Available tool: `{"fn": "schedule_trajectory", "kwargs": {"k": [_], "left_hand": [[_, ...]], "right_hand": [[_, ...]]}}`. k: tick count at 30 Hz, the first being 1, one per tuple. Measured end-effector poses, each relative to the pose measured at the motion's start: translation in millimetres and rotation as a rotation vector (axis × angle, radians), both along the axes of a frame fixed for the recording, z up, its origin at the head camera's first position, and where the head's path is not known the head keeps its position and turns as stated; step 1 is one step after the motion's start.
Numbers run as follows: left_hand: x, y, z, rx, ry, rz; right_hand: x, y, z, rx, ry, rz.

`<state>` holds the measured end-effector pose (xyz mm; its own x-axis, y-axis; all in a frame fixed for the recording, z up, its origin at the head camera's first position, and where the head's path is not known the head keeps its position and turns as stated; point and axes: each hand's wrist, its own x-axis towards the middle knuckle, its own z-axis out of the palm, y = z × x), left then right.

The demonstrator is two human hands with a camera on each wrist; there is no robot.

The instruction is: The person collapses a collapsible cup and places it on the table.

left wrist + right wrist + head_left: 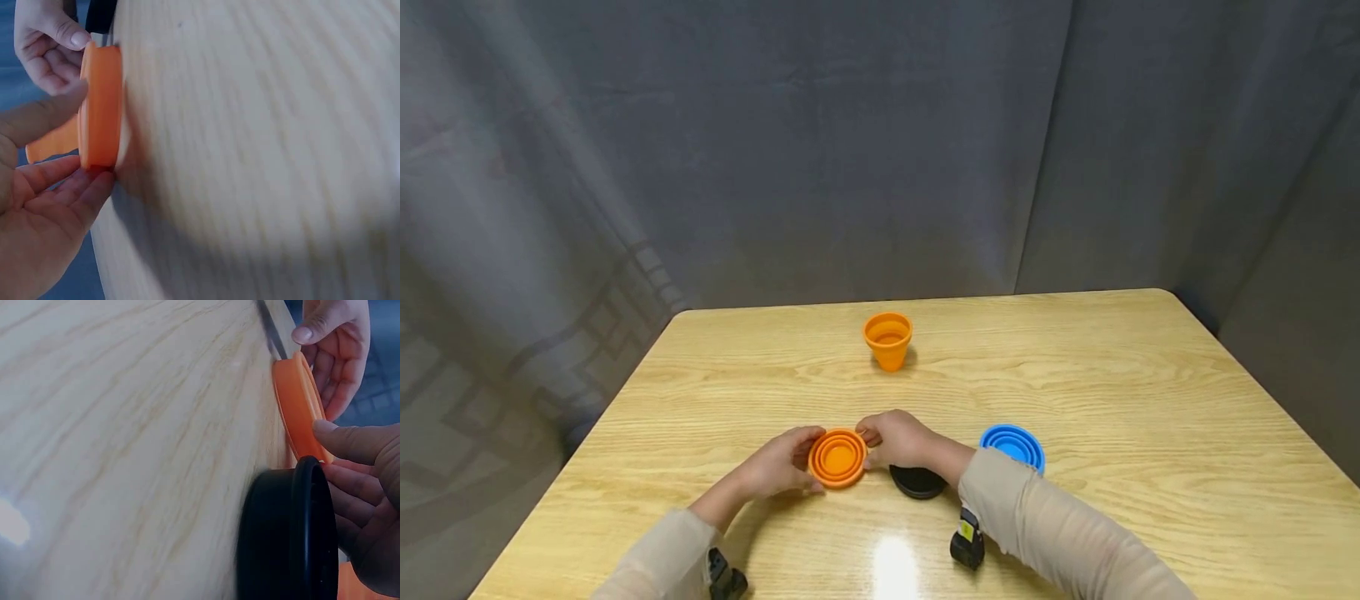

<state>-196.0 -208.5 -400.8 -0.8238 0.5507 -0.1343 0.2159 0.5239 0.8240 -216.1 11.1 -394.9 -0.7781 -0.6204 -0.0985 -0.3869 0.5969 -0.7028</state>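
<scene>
A collapsed orange folding cup lies flat on the table, its rings nested inside one another. My left hand holds its left side, thumb at the near edge and fingers round the far edge. At the opposite side, my right hand holds the rim between thumb and fingers. The left wrist view shows the orange cup edge-on, low against the wood. A black collapsed cup sits just right of it, partly covered by my right hand and wrist.
Farther back stands an expanded orange cup, upright. A blue collapsed cup lies to the right, partly behind my right sleeve. The wooden table ends at a grey curtain.
</scene>
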Motion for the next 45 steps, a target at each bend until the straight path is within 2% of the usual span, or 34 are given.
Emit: {"fn": "schedule_trajectory", "kwargs": {"k": [7, 13, 21, 25, 30, 37, 45], "left_hand": [[-2.6, 6.1, 4.1, 0.008, 0.011, 0.028], [-7.1, 13.3, 14.7, 0.015, 0.032, 0.044], [-19.6, 25.5, 27.8, -0.021, 0.128, 0.025], [-26.6, 31.5, 32.8, -0.058, 0.154, 0.007], [-36.9, 40.3, 39.0, -0.083, 0.177, 0.021], [-55.1, 54.0, 45.4, -0.063, 0.209, 0.090], [-75.2, 67.0, 43.0, -0.056, 0.222, 0.212]], "right_hand": [[-0.7, 9.1, 2.4, -0.017, 0.005, -0.004], [-4.6, 23.0, 7.7, -0.063, 0.039, -0.053], [-13.1, 44.6, 15.1, -0.090, 0.057, -0.171], [-18.3, 56.1, 16.3, -0.104, 0.073, -0.228], [-25.9, 70.6, 16.5, -0.125, 0.078, -0.296], [-41.0, 84.7, 14.9, -0.175, 0.083, -0.380], [-54.5, 84.2, 13.1, -0.207, 0.106, -0.424]]}}
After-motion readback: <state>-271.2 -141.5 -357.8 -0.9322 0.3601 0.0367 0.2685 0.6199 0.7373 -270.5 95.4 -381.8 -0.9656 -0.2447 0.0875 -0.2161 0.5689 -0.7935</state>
